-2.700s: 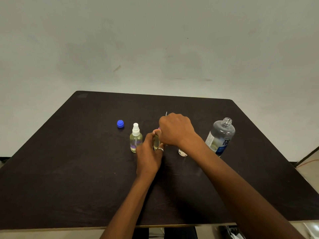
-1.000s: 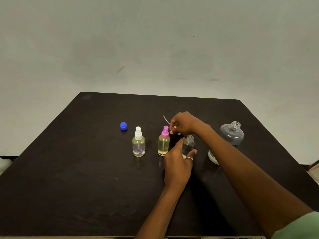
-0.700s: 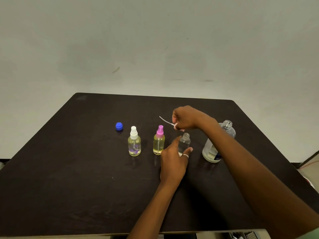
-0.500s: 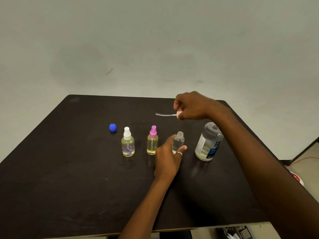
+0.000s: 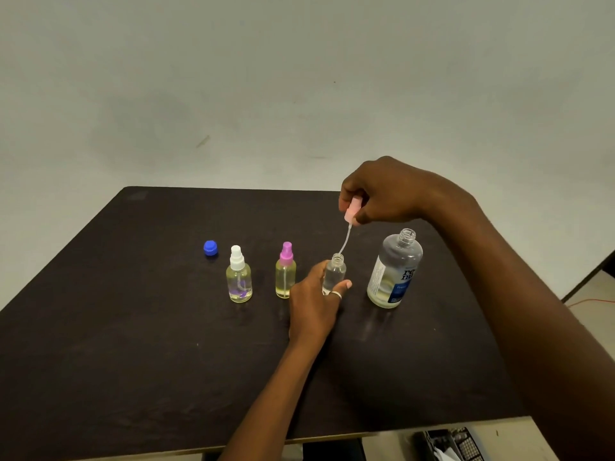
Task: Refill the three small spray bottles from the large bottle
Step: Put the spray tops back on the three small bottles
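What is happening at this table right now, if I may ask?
A person steadies a small uncapped bottle with the left hand while the right hand holds a pink spray head, its tube tip at the bottle's mouth. The white-topped bottle and pink-topped bottle stand capped; the large bottle stands open.

The left forearm reaches forward and the left hand (image 5: 315, 302) sits low, thumb and fingers curled round the open small bottle (image 5: 334, 273). The right arm stretches in from the right, wrist arched, the right hand (image 5: 387, 194) held higher, fingertips pinching the pink spray top (image 5: 352, 209).
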Tool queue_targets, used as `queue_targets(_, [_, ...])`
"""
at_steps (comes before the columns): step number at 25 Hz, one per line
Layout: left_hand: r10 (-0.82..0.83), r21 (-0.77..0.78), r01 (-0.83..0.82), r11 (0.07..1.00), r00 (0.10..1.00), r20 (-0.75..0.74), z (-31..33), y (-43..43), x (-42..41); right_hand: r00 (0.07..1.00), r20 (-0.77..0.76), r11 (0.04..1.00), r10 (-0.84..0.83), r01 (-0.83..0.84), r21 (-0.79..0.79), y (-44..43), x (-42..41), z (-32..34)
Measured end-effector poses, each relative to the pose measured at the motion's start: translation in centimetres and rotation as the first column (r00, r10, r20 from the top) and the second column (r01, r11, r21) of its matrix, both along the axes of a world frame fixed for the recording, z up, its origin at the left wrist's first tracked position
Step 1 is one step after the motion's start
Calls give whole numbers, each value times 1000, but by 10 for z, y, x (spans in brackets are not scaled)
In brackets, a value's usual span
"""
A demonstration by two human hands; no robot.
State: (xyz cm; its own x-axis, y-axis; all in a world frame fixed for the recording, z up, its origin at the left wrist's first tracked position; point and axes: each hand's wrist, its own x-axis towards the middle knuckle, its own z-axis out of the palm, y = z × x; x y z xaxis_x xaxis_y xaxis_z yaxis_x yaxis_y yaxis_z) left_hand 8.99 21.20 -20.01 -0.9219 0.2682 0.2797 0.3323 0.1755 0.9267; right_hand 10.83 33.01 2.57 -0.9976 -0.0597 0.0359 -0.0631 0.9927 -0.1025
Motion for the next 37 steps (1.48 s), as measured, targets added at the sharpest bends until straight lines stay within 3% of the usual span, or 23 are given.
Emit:
queue_targets(12, [-2,13,3,1000,999,-44,-5,0,-1,993,101,996,64,-70,56,-13,-17,-63])
queue_targets(24, [-3,-1,3,1000,1000,-31,-6,0,-2,990,128,997,50,-58,57,-16,-13,-70])
queue_targets(34, [8,-1,-8,1000,999,-40,-7,2,-3,989,30,953,-145,132,273,-18,-11,-76])
queue_targets(37, [1,-3,-2,1000,999,-33,-9,2,-4,986,15,950,-167,157,272,-20,-10,-76])
